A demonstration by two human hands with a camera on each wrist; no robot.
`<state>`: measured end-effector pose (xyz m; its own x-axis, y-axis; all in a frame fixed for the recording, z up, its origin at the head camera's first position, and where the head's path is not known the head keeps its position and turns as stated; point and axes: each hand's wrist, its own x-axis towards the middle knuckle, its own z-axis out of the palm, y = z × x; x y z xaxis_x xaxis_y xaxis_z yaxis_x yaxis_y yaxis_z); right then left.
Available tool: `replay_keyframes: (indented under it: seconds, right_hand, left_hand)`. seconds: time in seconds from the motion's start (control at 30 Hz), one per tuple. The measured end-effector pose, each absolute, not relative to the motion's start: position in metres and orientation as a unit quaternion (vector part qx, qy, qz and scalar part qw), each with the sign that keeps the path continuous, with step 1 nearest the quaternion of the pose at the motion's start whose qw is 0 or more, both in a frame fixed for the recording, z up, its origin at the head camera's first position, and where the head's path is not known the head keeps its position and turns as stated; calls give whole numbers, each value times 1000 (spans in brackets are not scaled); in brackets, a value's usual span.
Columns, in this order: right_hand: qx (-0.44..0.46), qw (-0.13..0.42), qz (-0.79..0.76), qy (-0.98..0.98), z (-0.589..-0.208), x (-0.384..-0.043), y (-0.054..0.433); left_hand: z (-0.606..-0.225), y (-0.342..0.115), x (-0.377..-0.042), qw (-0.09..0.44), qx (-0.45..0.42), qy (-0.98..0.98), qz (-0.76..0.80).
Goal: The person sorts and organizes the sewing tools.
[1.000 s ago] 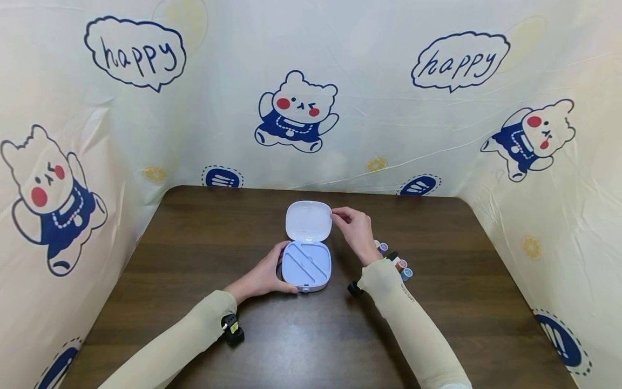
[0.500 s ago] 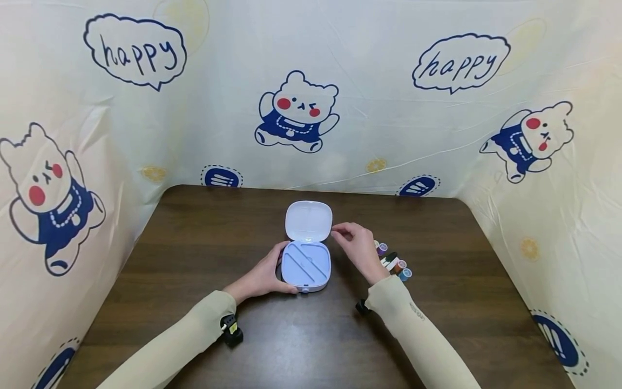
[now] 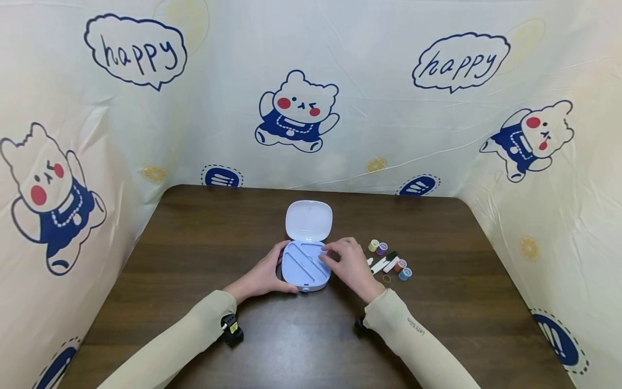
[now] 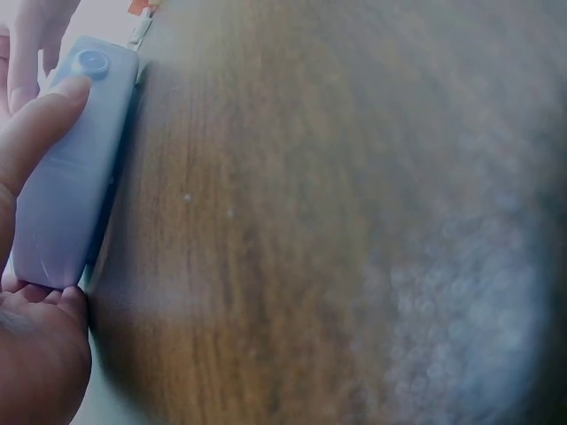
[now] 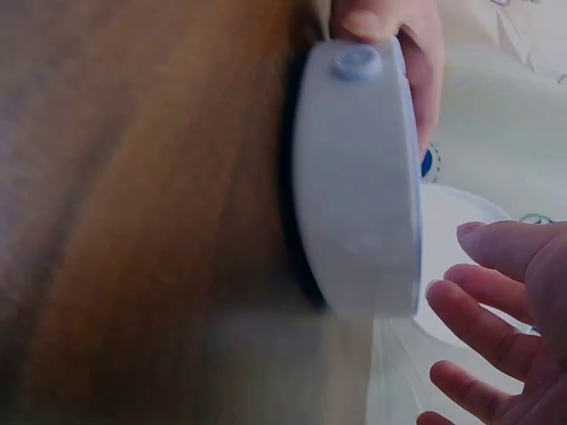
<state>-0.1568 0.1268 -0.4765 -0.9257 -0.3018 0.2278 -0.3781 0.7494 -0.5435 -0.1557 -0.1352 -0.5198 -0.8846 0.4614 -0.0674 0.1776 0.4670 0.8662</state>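
Observation:
A light blue sewing kit box (image 3: pixel 302 273) stands on the table with its lid (image 3: pixel 309 220) folded back, showing a tray insert with diagonal dividers. My left hand (image 3: pixel 262 274) grips its left side. In the left wrist view the thumb lies by the round front button (image 4: pixel 91 62) and the fingers wrap the box's end. Over the right rim of the tray hovers my right hand (image 3: pixel 349 265), thumb and index fingertip near each other. The right wrist view shows this hand's fingers (image 5: pixel 483 328) loosely bent and spread beside the box wall, holding nothing.
Right of the box lie small thread spools, yellow (image 3: pixel 373 245), purple (image 3: pixel 382 248), orange (image 3: pixel 400 265) and blue (image 3: pixel 405 274). Among them are a white tool with a black end (image 3: pixel 384 262) and a small ring (image 3: pixel 386 279). A printed curtain (image 3: pixel 369 81) surrounds the table (image 3: pixel 218 227).
My right hand has moved from beside the raised lid down and toward me, to the tray's right rim. More of the spools now show. The left hand and box stay put.

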Motion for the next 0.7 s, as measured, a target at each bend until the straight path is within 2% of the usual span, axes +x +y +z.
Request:
replay_keyframes:
  seconds: [0.17,0.5,0.7]
  right_hand:
    - [216,75,258,-939,-479,-150,123]
    - [228,30,192,-954,-474,-142,116]
    - [239,30,168,-956,-470,-138,111]
  left_hand:
    - [-519,-135,-156,145,191,844,480]
    - [-519,-133,-154,133,197,840,488]
    - [-519,-134,-153,132,196,842,486]
